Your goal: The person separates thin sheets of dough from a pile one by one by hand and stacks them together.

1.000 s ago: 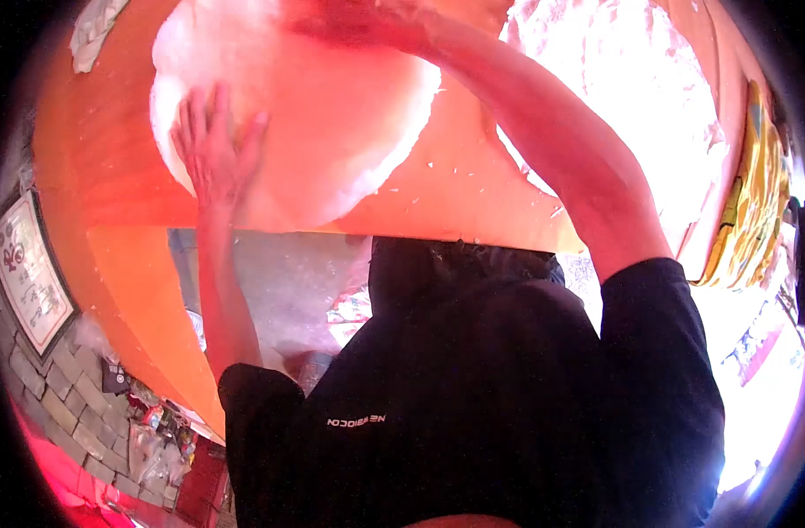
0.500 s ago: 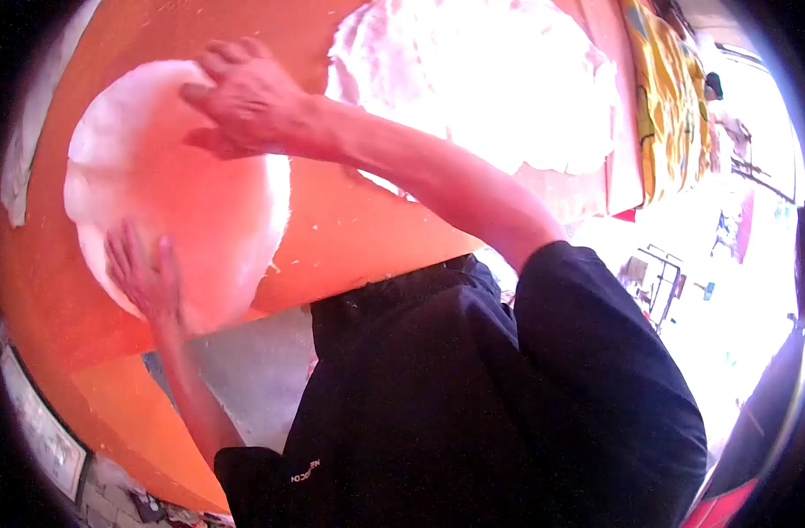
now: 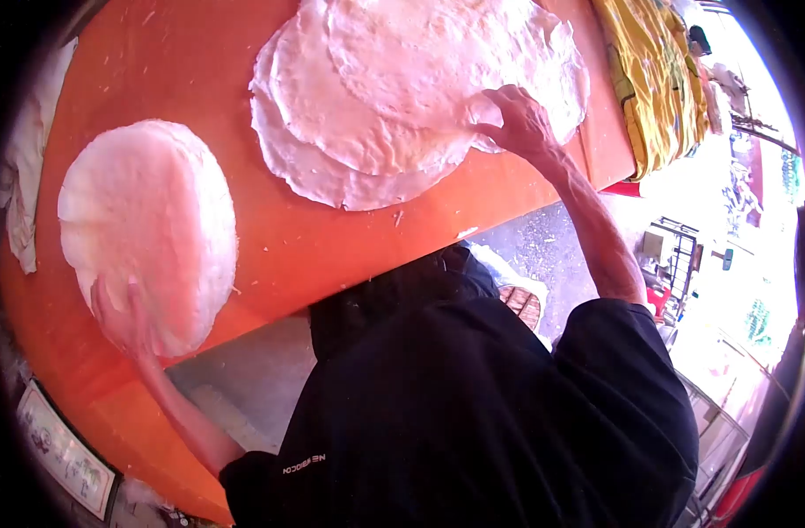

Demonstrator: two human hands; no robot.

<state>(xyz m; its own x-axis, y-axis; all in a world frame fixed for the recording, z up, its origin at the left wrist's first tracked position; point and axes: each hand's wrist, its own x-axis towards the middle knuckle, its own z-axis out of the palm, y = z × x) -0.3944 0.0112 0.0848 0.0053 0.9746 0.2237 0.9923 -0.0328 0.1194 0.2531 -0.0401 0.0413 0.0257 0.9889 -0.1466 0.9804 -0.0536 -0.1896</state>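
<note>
On the left of the orange table lies a stack of thin, pale round flatbreads (image 3: pixel 147 202) with a fairly even rim. My left hand (image 3: pixel 125 321) rests on its near edge, fingers spread and lying flat. Farther right is a larger, looser pile of thin round flatbreads (image 3: pixel 367 97), with ragged, wrinkled edges that overlap. My right hand (image 3: pixel 521 123) is over the near right side of this pile, thumb and fingers closed on the edge of a top flatbread, which looks slightly raised there.
The orange tabletop (image 3: pixel 332 251) carries scattered crumbs. A yellow patterned cloth (image 3: pixel 649 88) covers its right end, and a white cloth (image 3: pixel 29 167) hangs along the left edge. Below is grey floor (image 3: pixel 244 378). A metal rack (image 3: pixel 675 255) stands at the right.
My right hand has moved from the left stack across to the right pile and taken hold of a flatbread's edge. My left hand stays on the left stack. The view has shifted and darkened.
</note>
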